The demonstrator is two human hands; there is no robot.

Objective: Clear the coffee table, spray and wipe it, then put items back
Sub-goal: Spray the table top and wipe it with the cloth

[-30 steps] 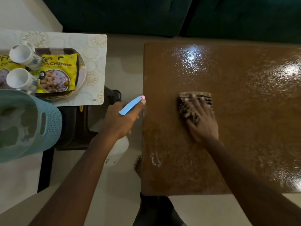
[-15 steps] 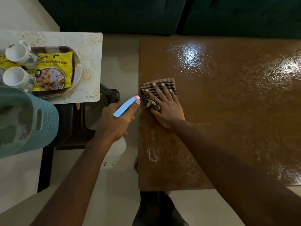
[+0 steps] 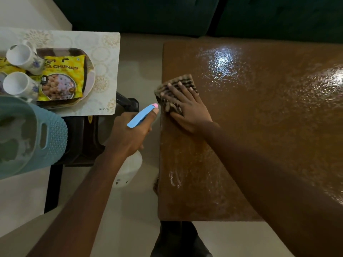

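The glossy wet brown wooden surface (image 3: 259, 127) is bare, ready for wiping. The right hand (image 3: 187, 108), its grip open and flat, presses the striped brown folded cloth (image 3: 178, 84) at the surface's left edge. The left hand (image 3: 130, 134), just left of that edge, has its grip closed around the white spray bottle with blue trigger (image 3: 141, 115), held off the surface so it stays out of the way. The cups and snack packet wait further left.

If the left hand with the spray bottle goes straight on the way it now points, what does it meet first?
Probably the striped cloth under the right hand, at the coffee table's left edge. The left hand and spray bottle point up-right toward it, though height is unclear.
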